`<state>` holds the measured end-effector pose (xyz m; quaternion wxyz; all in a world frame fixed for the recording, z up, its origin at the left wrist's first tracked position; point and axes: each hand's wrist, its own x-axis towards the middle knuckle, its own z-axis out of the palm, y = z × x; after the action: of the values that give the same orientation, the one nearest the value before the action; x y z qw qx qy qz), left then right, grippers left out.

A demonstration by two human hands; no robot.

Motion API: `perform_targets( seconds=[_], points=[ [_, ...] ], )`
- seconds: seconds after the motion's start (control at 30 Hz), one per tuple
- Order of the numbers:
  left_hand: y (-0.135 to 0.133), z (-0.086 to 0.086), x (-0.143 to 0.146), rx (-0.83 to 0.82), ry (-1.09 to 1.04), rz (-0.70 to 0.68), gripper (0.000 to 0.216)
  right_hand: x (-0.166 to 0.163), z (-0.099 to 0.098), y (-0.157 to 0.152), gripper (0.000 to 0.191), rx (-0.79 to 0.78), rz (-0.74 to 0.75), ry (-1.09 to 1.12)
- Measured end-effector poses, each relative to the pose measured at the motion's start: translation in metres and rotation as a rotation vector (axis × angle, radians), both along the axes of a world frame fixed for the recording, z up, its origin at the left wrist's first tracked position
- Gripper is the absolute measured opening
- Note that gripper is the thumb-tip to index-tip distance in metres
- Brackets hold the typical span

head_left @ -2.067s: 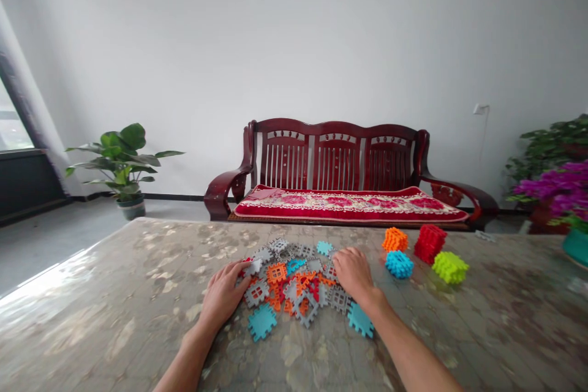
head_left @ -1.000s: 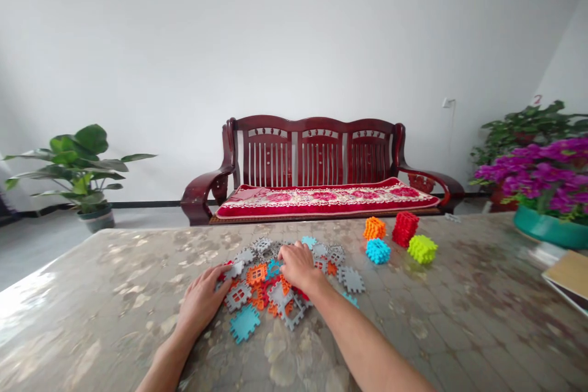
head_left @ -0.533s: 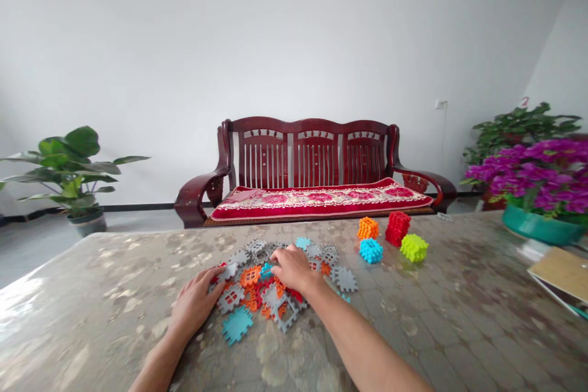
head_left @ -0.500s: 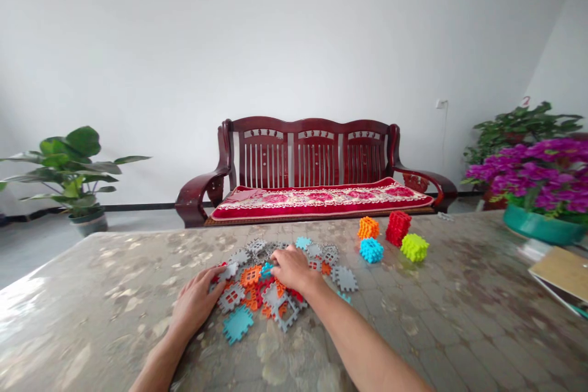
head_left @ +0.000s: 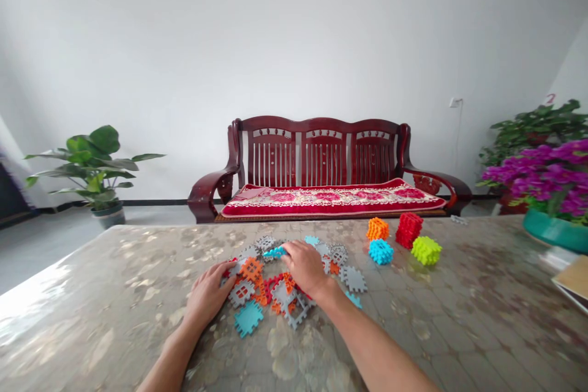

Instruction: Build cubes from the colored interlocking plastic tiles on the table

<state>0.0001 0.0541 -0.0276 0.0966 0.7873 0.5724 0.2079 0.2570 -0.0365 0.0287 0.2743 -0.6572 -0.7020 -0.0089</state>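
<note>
A loose pile of flat interlocking plastic tiles in grey, orange, red and blue lies on the table, some of them with window cut-outs. My right hand (head_left: 305, 266) is over the far part of the pile, its thumb and fingers closed on a bright blue interlocking tile (head_left: 274, 252) tilted nearly edge-on. At the pile's left edge rests my left hand (head_left: 210, 291), thumb apart from the fingers, its fingertips touching red and grey pieces. An orange window tile (head_left: 251, 269) is just right of it. A teal tile (head_left: 248, 318) lies closest to me.
Right of the pile stand assembled blocks: orange (head_left: 378, 229), red (head_left: 408, 230), blue (head_left: 381, 252) and lime green (head_left: 426, 250). A teal flower pot (head_left: 554, 229) and a brown-covered book (head_left: 574, 275) sit at the table's right. Behind the table is a wooden bench (head_left: 321, 141).
My right hand has lifted the blue tile slightly, and more of it shows. My left hand stays at the pile's left edge. The whole view has shifted a little.
</note>
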Motion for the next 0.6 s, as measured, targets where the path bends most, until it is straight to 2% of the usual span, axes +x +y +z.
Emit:
perform_targets(
  seconds=[0.13, 0.23, 0.33, 0.47, 0.6],
  points=[
    [-0.002, 0.002, 0.002, 0.016, 0.002, 0.007, 0.041, 0.044, -0.007, -0.034, 0.044, 0.098, -0.17, 0.266],
    [-0.004, 0.004, 0.003, 0.015, 0.005, 0.001, 0.041, 0.091, -0.024, -0.06, 0.046, 0.144, -0.281, 0.436],
    [-0.004, 0.003, 0.004, 0.021, 0.004, -0.006, 0.041, 0.13, -0.046, -0.078, 0.055, 0.111, -0.36, 0.663],
    [-0.001, 0.0, 0.002, 0.034, -0.012, -0.028, 0.042, 0.154, -0.067, -0.086, 0.063, 0.065, -0.416, 0.831],
    [0.002, -0.003, 0.0, 0.006, -0.007, -0.019, 0.044, 0.161, -0.07, -0.086, 0.055, 0.0, -0.427, 0.799]
  ],
)
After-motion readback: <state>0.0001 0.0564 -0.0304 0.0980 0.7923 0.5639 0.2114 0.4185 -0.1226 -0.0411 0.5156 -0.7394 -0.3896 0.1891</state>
